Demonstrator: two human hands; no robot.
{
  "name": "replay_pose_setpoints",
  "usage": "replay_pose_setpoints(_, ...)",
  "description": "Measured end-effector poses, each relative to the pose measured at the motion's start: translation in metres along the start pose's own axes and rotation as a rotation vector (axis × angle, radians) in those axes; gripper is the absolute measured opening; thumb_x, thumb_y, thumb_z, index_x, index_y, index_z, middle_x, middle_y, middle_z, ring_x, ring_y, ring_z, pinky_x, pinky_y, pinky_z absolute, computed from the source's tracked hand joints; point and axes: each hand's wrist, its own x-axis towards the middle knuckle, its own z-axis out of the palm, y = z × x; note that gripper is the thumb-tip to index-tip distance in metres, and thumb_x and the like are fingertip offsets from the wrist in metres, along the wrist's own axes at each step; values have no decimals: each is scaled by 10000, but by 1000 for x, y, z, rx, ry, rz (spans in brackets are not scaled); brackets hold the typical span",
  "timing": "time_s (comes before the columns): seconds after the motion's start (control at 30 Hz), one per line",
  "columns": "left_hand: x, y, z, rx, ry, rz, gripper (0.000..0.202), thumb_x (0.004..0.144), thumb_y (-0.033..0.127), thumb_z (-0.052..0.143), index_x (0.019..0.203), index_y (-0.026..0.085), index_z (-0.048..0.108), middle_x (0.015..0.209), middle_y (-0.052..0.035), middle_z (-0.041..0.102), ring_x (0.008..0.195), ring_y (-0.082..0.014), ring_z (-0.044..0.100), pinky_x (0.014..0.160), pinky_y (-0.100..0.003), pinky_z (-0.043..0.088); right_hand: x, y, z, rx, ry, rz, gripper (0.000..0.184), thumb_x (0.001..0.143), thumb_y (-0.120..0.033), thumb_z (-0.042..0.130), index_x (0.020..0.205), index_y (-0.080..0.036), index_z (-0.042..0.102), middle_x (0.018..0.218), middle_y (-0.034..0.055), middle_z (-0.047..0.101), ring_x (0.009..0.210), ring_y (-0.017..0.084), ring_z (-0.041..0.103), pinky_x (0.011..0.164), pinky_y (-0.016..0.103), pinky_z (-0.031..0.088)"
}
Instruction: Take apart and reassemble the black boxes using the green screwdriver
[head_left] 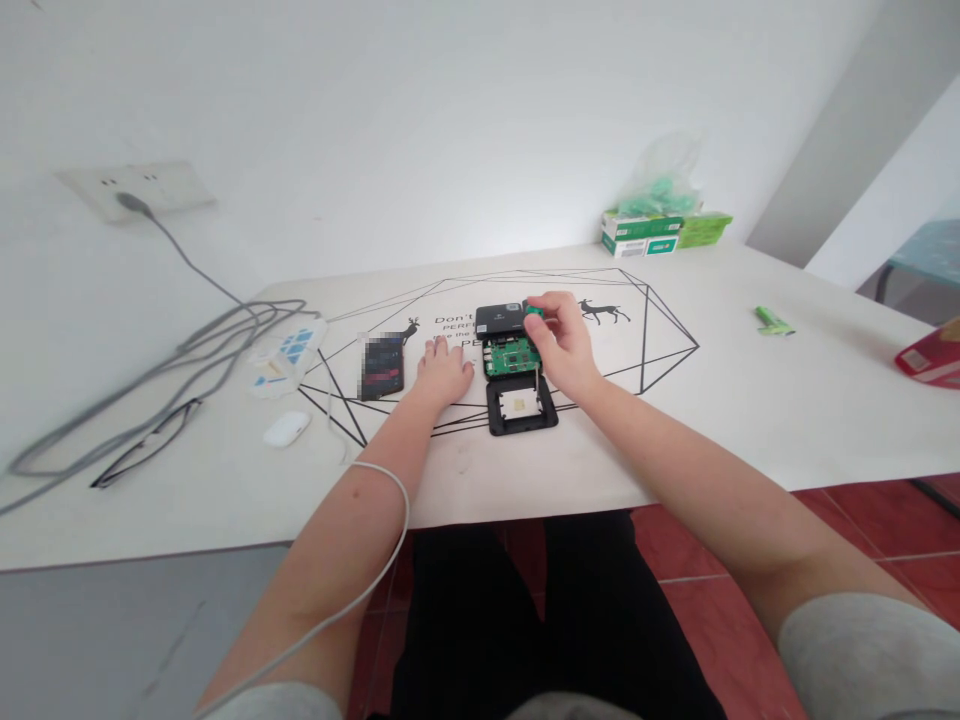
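Observation:
My right hand (561, 338) is closed around a small screwdriver (534, 311) with a green handle. Its thin shaft points down at the right edge of a green circuit board (510, 356); whether the tip touches is hard to make out. Beyond the board lies a black case part (499, 319) with a label. Nearer to me is an open black cover (495, 418) with a whitish plate inside. My left hand (444, 372) rests palm down on the table mat, fingers spread and holding nothing, between the board and a dark phone (384, 366).
At left lie glasses (148, 440), a white rounded case (287, 428), a white-and-blue item (289, 355) and a coiled grey cable (82, 425). A white cord (401, 540) crosses my left forearm. Green-white boxes (641, 235), a green tube (772, 321) and a red package (930, 356) stand right.

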Motion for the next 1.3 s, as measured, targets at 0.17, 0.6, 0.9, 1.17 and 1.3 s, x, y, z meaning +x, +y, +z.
replay_pose_setpoints(0.17,-1,1,-1,-7,-39,2,563,1056,399,393,1532,123,514,1753,-238,240,1632,-439,194,1262,-607,290,-1,0,2,204,-79,148,356,1037,-597,534,1145,-269,617,1080,55,718,874,188,716,797,398,619)
replay_pose_setpoints(0.6,-2,4,-1,-41,-42,9,638,1046,382,371,1615,93,377,1737,-248,278,1639,-424,181,1283,-587,274,-5,4,0,52,-113,72,407,963,-619,647,1162,-268,595,1043,44,627,797,167,586,680,337,544)
replay_pose_setpoints(0.9,-2,4,2,-15,-38,22,683,1051,365,324,1668,73,298,1718,-205,347,1634,-439,175,1293,-587,272,-4,-2,-1,111,-148,105,347,1024,-573,580,1187,-269,612,885,0,598,750,160,582,738,344,532)
replay_pose_setpoints(1.17,-3,5,1,-31,-40,2,719,1052,373,340,1696,77,222,1725,-196,345,1640,-426,169,1291,-590,279,-4,-7,4,154,-189,168,497,877,-643,749,1133,-285,517,852,-30,516,653,130,483,574,285,448)
replay_pose_setpoints(1.3,-3,4,0,-56,-43,10,732,1050,363,341,1703,69,190,1724,-194,346,1641,-431,154,1302,-586,251,-4,-8,-1,171,-234,219,390,955,-627,648,1043,-262,543,937,-5,597,545,84,430,473,261,368)
